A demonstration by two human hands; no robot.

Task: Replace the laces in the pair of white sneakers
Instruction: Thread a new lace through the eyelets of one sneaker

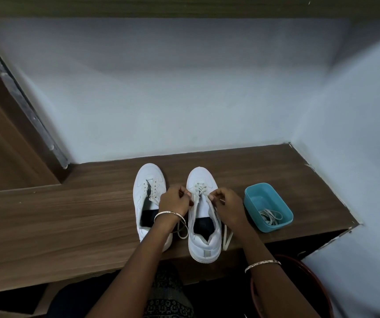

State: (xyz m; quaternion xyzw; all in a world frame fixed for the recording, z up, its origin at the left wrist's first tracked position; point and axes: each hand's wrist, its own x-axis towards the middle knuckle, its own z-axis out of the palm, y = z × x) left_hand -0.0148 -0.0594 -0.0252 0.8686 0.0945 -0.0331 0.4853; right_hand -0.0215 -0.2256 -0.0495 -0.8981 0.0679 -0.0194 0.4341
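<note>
Two white sneakers stand side by side on the wooden desk, toes pointing away from me. The left sneaker (146,196) has open eyelets with no lace through them. The right sneaker (204,226) carries a white lace (199,188) crossed through its upper eyelets. My left hand (175,200) pinches one side of that lace at the shoe's left edge. My right hand (227,203) pinches the other side at the right edge. Loose lace ends trail down beside the shoe (227,239) and between the two sneakers.
A teal plastic tub (253,196) holding a coiled white lace (271,216) sits right of the shoes. The wooden desk (58,221) runs left to a wooden door frame. White walls close the back and right. A dark red chair rim (310,274) shows below right.
</note>
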